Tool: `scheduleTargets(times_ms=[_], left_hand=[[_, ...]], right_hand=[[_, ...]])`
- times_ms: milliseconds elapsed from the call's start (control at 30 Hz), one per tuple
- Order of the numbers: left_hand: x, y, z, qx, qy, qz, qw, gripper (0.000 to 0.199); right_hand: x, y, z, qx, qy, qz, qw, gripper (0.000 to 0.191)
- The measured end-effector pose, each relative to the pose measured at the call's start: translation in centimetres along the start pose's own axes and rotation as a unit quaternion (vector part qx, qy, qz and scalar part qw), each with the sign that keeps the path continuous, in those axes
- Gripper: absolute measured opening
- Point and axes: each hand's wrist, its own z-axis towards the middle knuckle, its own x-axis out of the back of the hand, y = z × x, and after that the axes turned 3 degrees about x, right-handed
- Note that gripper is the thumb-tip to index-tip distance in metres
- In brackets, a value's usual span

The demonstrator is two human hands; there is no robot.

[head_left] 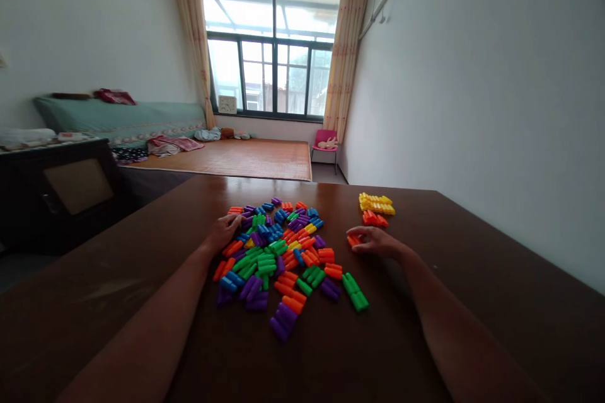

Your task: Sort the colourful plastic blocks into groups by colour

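Note:
A loose pile of plastic building blocks (265, 258) in orange, green, purple, blue and yellow lies on the dark brown table (472, 327). My left hand (225, 230) is at the pile's far left edge, its fingers bent together against the pieces; whatever they grip is hidden. Right of the pile, my right hand (375, 242) pinches an orange block (353, 241) close to the tabletop. Just beyond that hand sits a small orange group of blocks (375, 219), with a stack of yellow blocks (377, 203) behind it.
Beyond the table is a low bed (255, 157) with cloths on its left side. A dark cabinet (57, 189) stands at the left. A pink chair (325, 141) is by the right curtain, under a wide window (274, 44).

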Motion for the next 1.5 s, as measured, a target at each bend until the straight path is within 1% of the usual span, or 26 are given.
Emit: scheduleTargets(times_ms=[33, 67, 100, 167, 200, 233, 267, 300, 333, 400, 500, 567, 633, 733, 800, 867, 1000, 1133, 1267, 1367, 1433, 1467, 1500], left_hand=[[0.0, 0.0, 0.1, 0.002, 0.002, 0.003, 1.000, 0.056], [0.1, 0.0, 0.1, 0.004, 0.005, 0.006, 1.000, 0.056], [0.1, 0.1, 0.1, 0.005, 0.006, 0.009, 1.000, 0.056], [0.1, 0.2, 0.1, 0.010, 0.004, 0.012, 1.000, 0.057], [0.1, 0.3, 0.0, 0.013, 0.003, 0.010, 1.000, 0.056], [0.2, 0.4, 0.0, 0.017, 0.003, 0.006, 1.000, 0.056], [0.2, 0.4, 0.0, 0.021, 0.002, 0.003, 1.000, 0.056], [0.2, 0.5, 0.0, 0.024, 0.003, 0.002, 1.000, 0.056], [0.2, 0.5, -0.1, 0.026, 0.005, 0.002, 1.000, 0.055], [0.3, 0.6, -0.1, 0.028, 0.005, 0.005, 1.000, 0.054], [0.3, 0.7, -0.1, 0.029, 0.006, 0.008, 1.000, 0.053], [0.3, 0.8, -0.1, 0.024, 0.009, 0.008, 1.000, 0.053], [0.3, 0.7, -0.1, 0.023, 0.011, 0.006, 1.000, 0.054], [0.2, 0.6, -0.1, 0.028, 0.006, 0.003, 1.000, 0.055], [0.1, 0.4, -0.1, 0.027, 0.002, 0.003, 1.000, 0.056], [0.0, 0.2, -0.1, 0.024, -0.001, 0.000, 1.000, 0.057], [-0.1, -0.2, 0.1, 0.034, -0.006, -0.006, 0.999, 0.059], [-0.2, -0.3, 0.2, 0.027, -0.009, -0.015, 0.999, 0.059], [-0.1, -0.2, 0.1, 0.015, 0.002, -0.003, 1.000, 0.059], [-0.1, -0.1, 0.0, 0.017, 0.000, 0.008, 1.000, 0.058], [-0.1, 0.0, 0.0, 0.018, -0.003, 0.008, 1.000, 0.058], [-0.1, 0.0, 0.0, 0.017, -0.004, 0.006, 1.000, 0.058], [-0.1, 0.1, -0.1, 0.016, -0.005, 0.004, 1.000, 0.058]], right_hand=[[0.4, 0.2, 0.0, -0.016, 0.032, 0.021, 0.999, 0.051], [0.9, 0.6, 0.1, -0.028, 0.077, 0.045, 0.996, 0.051], [1.5, 1.2, 0.2, -0.039, 0.135, 0.072, 0.988, 0.052], [3.2, 2.8, 0.3, -0.064, 0.266, 0.118, 0.955, 0.054], [4.1, 3.9, 0.3, -0.082, 0.328, 0.128, 0.932, 0.055], [5.0, 5.1, 0.4, -0.101, 0.377, 0.123, 0.912, 0.055], [5.7, 6.4, 0.4, -0.122, 0.408, 0.107, 0.898, 0.053], [6.3, 7.7, 0.4, -0.142, 0.422, 0.084, 0.891, 0.049], [6.6, 9.0, 0.4, -0.158, 0.423, 0.064, 0.890, 0.046], [6.6, 11.0, 0.5, -0.169, 0.419, 0.052, 0.890, 0.043], [5.5, 12.3, 0.8, -0.136, 0.432, 0.066, 0.889, 0.051], [4.9, 12.2, 1.1, -0.110, 0.426, 0.059, 0.896, 0.057], [4.6, 11.8, 1.4, -0.088, 0.408, 0.043, 0.908, 0.058], [4.8, 11.4, 1.7, -0.068, 0.355, -0.003, 0.932, 0.052], [5.0, 11.4, 1.8, -0.071, 0.321, -0.045, 0.943, 0.049], [5.0, 11.5, 1.8, -0.084, 0.305, -0.074, 0.946, 0.047], [5.0, 11.6, 1.6, -0.112, 0.288, -0.097, 0.946, 0.046], [5.0, 11.6, 1.6, -0.104, 0.276, -0.082, 0.952, 0.044], [5.0, 11.8, 1.4, -0.076, 0.289, -0.050, 0.953, 0.045], [5.2, 11.9, 1.1, -0.081, 0.311, -0.049, 0.946, 0.049], [5.7, 11.1, 0.9, -0.074, 0.328, -0.055, 0.940, 0.050], [6.1, 10.3, 0.8, -0.062, 0.349, -0.062, 0.933, 0.050], [6.4, 9.1, 0.8, -0.045, 0.383, -0.073, 0.920, 0.050]])
